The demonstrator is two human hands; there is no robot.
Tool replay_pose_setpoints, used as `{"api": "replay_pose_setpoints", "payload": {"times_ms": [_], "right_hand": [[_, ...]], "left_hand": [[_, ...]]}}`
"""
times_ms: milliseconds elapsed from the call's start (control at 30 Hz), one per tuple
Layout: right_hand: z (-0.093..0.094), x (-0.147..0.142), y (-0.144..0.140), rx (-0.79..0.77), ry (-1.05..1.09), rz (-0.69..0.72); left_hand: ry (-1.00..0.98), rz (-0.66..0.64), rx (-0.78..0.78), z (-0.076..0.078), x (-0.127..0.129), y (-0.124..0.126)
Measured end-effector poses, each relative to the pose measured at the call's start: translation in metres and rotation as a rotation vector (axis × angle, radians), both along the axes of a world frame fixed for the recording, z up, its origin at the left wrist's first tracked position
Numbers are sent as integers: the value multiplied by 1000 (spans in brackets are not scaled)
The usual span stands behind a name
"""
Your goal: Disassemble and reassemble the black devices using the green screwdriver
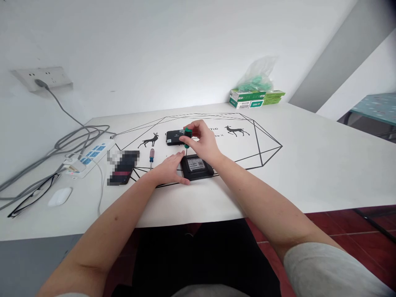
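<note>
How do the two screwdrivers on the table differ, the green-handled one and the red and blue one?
The green-handled screwdriver stands upright, gripped by the right hand, tip down at the black box with a label. The red and blue screwdriver lies flat on the table, untouched, left of the left hand. The handles differ in colour: one green, the other red above blue. Both are small hand screwdrivers.

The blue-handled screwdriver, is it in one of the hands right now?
No, the blue-handled screwdriver lies on the table, left of the left hand.
</note>
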State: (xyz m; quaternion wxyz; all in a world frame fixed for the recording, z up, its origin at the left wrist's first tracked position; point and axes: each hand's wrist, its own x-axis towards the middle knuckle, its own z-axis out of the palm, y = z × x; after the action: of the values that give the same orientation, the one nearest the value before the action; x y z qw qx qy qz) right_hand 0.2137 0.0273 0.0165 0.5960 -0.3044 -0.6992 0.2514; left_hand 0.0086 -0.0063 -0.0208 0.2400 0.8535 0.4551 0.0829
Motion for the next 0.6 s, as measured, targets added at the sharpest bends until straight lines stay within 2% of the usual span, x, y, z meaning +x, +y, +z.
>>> {"api": "replay_pose_setpoints", "payload": {"times_ms": [100, 233, 433, 533, 600], "right_hand": [[-3, -1, 0, -46, 30, 49], [-5, 2, 3, 1, -32, 111], [-5, 7, 11, 275, -123, -52], [-2, 7, 10, 320, -119, -70], [0, 7, 6, 294, -106, -62]], "left_hand": [[-33, 7, -11, 0, -1, 0], [-37, 11, -19, 0, -2, 0], [-38, -3, -12, 0, -2, 1], [-49, -17, -2, -2, -3, 2], [-52, -16, 0, -3, -3, 2]]}}
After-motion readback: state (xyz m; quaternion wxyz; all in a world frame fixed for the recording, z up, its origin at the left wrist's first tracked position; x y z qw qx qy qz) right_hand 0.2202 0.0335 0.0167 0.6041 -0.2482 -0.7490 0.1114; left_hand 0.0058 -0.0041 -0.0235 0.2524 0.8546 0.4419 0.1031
